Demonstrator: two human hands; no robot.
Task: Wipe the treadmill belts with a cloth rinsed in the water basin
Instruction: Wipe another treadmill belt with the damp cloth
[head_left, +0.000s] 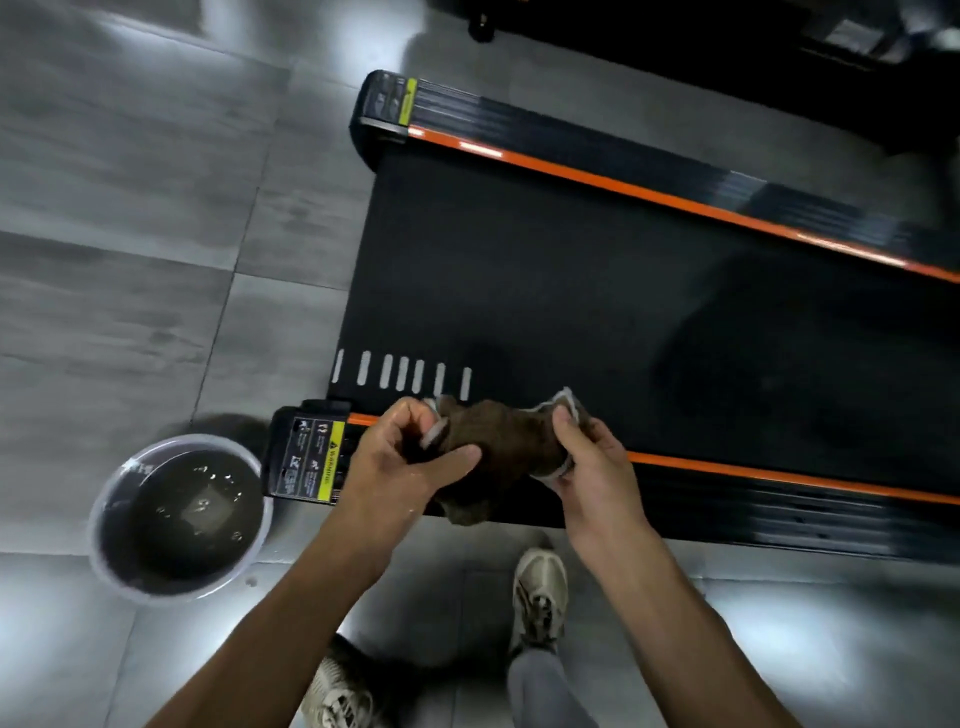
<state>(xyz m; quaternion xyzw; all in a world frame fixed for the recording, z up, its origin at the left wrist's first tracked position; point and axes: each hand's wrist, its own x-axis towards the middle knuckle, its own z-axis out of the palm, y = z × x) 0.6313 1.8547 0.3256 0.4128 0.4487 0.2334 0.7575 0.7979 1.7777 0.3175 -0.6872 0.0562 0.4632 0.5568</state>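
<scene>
Grey tiled floor (130, 218) (glossy) bears basin (179, 519) beside treadmill belt (545, 291).

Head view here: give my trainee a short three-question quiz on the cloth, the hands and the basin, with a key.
1. True or false: both hands grip the brown cloth.
2. Where does the water basin stand?
A. on the belt
B. on the floor by the treadmill's near end corner
C. on the side rail
3. Fill in: the cloth is held above the treadmill's near ____ rail.

Key:
1. True: the left hand and the right hand each hold an end.
2. B
3. Orange-striped side.
</scene>
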